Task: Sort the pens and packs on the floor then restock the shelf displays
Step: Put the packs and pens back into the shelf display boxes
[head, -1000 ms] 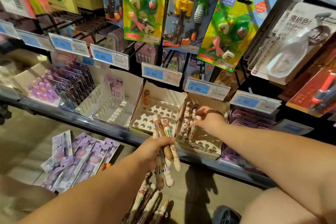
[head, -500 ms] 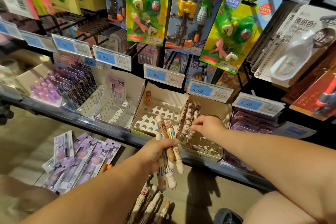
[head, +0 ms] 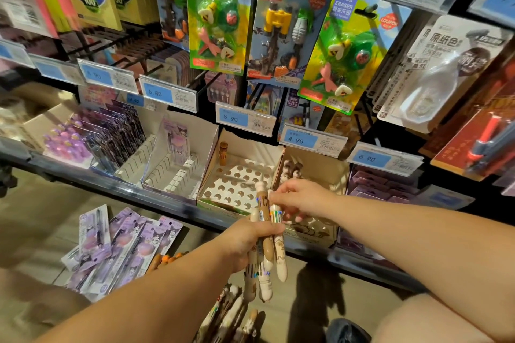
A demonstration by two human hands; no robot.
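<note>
**A:** At the low shelf point(head: 117, 185) of the stationery aisle, your left hand point(head: 248, 239) grips a bundle of pens point(head: 264, 256), held upright just in front of the shelf's edge.

**B:** And your right hand point(head: 303, 198) has moved. A second ago it was in the brown display box point(head: 317, 164), among the pens standing there point(head: 291, 170). Now it is back at the bundle, fingertips pinching the top of the white pen point(head: 276, 214) on the bundle's right side.

**A:** So one pen appears to have been delivered, and you are drawing the next.

**B:** That is how it reads. The brown box holds only a few pens at its back. The perforated tray point(head: 237, 184) beside it has one lone brown pen.

**A:** What is left for you?

**B:** Plenty. More pens point(head: 231, 312) lie on the floor below your left wrist, and the purple packs point(head: 119, 242) are fanned out on the floor to the left, under the shelf. The slotted boxes above them look mostly unfilled.
</note>
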